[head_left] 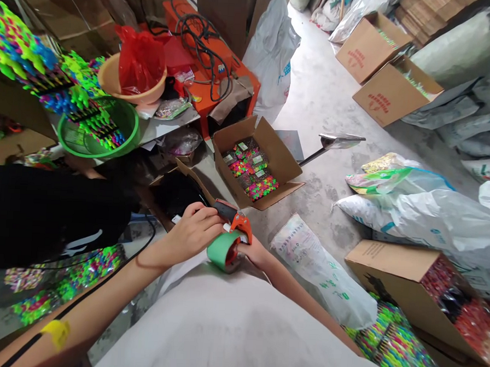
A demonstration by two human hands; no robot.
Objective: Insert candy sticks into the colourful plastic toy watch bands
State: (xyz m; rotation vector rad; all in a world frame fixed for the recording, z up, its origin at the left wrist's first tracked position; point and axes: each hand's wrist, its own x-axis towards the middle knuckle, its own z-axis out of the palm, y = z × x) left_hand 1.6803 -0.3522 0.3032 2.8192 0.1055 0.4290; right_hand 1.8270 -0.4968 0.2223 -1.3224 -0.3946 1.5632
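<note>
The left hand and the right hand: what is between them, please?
An orange tape dispenser with a green tape roll, seen in the head view.

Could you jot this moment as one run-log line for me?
left hand: at tape dispenser, grip unclear | right hand: holding tape dispenser | ahead: open carton with colourful packets inside

Looks like a packing workshop: open cartons (281, 161), full white sacks (435, 226) on bare floor (310, 189), bundled neon plastic goods (26, 46), orange tape dispenser (241, 225).
</note>
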